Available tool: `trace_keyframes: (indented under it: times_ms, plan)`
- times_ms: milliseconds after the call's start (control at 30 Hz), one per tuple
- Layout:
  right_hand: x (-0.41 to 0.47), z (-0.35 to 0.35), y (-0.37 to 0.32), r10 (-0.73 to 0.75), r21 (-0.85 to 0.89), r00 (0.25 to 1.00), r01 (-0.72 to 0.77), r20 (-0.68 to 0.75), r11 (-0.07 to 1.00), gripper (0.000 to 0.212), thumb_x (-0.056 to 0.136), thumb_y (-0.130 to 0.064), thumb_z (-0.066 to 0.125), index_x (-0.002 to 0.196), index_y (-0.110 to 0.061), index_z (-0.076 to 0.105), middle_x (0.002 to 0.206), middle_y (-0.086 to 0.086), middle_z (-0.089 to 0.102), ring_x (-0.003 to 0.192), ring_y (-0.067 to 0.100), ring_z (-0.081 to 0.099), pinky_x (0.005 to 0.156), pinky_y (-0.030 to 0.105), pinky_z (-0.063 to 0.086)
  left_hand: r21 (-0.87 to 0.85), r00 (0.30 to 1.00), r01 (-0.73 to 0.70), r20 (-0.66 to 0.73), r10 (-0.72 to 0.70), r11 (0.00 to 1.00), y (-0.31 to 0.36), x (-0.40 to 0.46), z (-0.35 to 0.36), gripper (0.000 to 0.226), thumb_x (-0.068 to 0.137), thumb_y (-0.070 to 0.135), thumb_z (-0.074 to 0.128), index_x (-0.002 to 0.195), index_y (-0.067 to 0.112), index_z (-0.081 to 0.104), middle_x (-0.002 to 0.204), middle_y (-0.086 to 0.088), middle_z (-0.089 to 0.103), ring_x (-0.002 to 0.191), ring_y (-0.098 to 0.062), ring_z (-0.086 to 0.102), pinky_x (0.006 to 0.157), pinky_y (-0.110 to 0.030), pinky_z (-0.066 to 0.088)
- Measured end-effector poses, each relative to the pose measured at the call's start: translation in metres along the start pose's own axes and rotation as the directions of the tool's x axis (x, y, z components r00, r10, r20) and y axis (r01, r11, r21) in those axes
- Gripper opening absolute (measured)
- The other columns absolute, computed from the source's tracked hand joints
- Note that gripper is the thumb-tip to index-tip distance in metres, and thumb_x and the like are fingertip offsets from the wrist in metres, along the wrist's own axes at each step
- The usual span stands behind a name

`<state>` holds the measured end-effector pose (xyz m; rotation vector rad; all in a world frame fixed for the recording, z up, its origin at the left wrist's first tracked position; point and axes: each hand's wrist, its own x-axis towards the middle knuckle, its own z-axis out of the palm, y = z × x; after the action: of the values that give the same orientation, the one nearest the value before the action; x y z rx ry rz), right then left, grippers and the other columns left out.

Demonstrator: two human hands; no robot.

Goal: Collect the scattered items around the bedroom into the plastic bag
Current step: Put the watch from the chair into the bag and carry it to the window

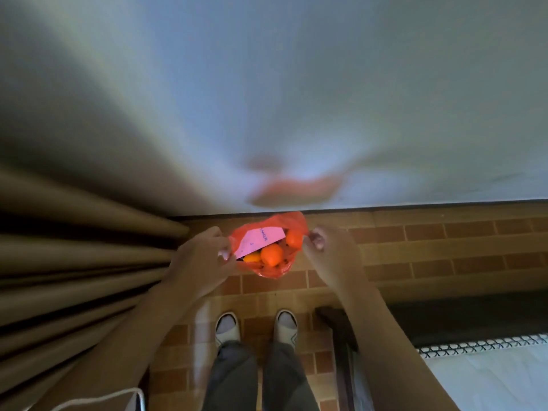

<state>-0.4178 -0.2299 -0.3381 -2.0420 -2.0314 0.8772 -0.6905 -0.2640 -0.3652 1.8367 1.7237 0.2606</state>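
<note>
A red plastic bag (274,269) hangs open in front of me above the tiled floor. My left hand (204,256) pinches its left rim and my right hand (323,247) pinches its right rim, so the mouth is stretched wide. Inside lie a pale pink box (261,237) with blue lettering, two orange round items (272,254) and a smaller yellow-orange one (252,258). Whatever is deeper in the bag is hidden.
A pale wall (296,99) stands close ahead. Brown curtains (74,262) hang at the left. The brick-patterned floor (415,247) runs under my two slippered feet (256,326). At the right are a dark bed frame (341,324) and a white mattress (489,378). A white cord (98,398) lies at the lower left.
</note>
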Motion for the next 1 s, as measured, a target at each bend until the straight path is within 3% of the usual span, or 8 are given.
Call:
trace_keyframes:
  times_ms: [100, 167, 633, 900, 1000]
  plan:
    - [0.030, 0.031, 0.025, 0.000, 0.003, 1.000, -0.001, 0.005, 1.000, 0.022, 0.100, -0.033, 0.061, 0.091, -0.017, 0.074, 0.082, -0.008, 0.071, 0.075, 0.011, 0.066, 0.070, 0.032, 0.056, 0.018, 1.000, 0.026, -0.005, -0.026, 0.999, -0.020, 0.028, 0.032, 0.017, 0.089, 0.031, 0.075, 0.076, 0.023, 0.067, 0.081, 0.008, 0.053, 0.065, -0.014, 0.057, 0.057, -0.039, 0.056]
    - [0.047, 0.054, 0.042, 0.007, 0.015, 1.000, -0.008, 0.021, 1.000, 0.022, 0.099, -0.033, 0.061, 0.090, -0.017, 0.073, 0.083, -0.005, 0.071, 0.077, 0.014, 0.067, 0.073, 0.038, 0.058, 0.027, 0.998, 0.060, -0.015, -0.059, 0.998, -0.032, 0.043, 0.055, 0.018, 0.089, 0.034, 0.073, 0.076, 0.023, 0.066, 0.082, 0.007, 0.052, 0.066, -0.015, 0.057, 0.058, -0.038, 0.056]
    - [0.110, 0.171, 0.125, 0.045, 0.018, 0.996, -0.047, 0.072, 0.999, 0.021, 0.098, -0.031, 0.064, 0.085, -0.016, 0.074, 0.082, -0.006, 0.072, 0.071, 0.012, 0.067, 0.066, 0.037, 0.060, 0.117, 0.979, 0.205, -0.003, -0.206, 0.972, -0.096, 0.090, 0.168, 0.018, 0.092, 0.038, 0.068, 0.079, 0.026, 0.071, 0.085, 0.008, 0.051, 0.073, -0.014, 0.058, 0.061, -0.031, 0.053]
    - [0.147, 0.199, 0.133, 0.058, -0.018, 0.992, -0.056, 0.110, 0.998, 0.023, 0.101, -0.032, 0.061, 0.089, -0.017, 0.074, 0.083, -0.004, 0.072, 0.072, 0.015, 0.067, 0.066, 0.038, 0.060, 0.156, 0.962, 0.257, 0.056, -0.268, 0.954, -0.119, 0.121, 0.180, 0.024, 0.091, 0.034, 0.066, 0.072, 0.021, 0.065, 0.084, 0.003, 0.048, 0.071, -0.023, 0.056, 0.063, -0.035, 0.052]
    - [0.157, 0.212, 0.137, 0.052, -0.037, 0.992, -0.048, 0.115, 0.998, 0.023, 0.101, -0.031, 0.060, 0.090, -0.016, 0.073, 0.081, -0.005, 0.069, 0.073, 0.016, 0.067, 0.066, 0.033, 0.057, 0.193, 0.959, 0.247, 0.089, -0.268, 0.950, -0.127, 0.134, 0.180, 0.029, 0.094, 0.031, 0.067, 0.067, 0.022, 0.060, 0.082, 0.003, 0.048, 0.070, -0.020, 0.054, 0.056, -0.030, 0.043]
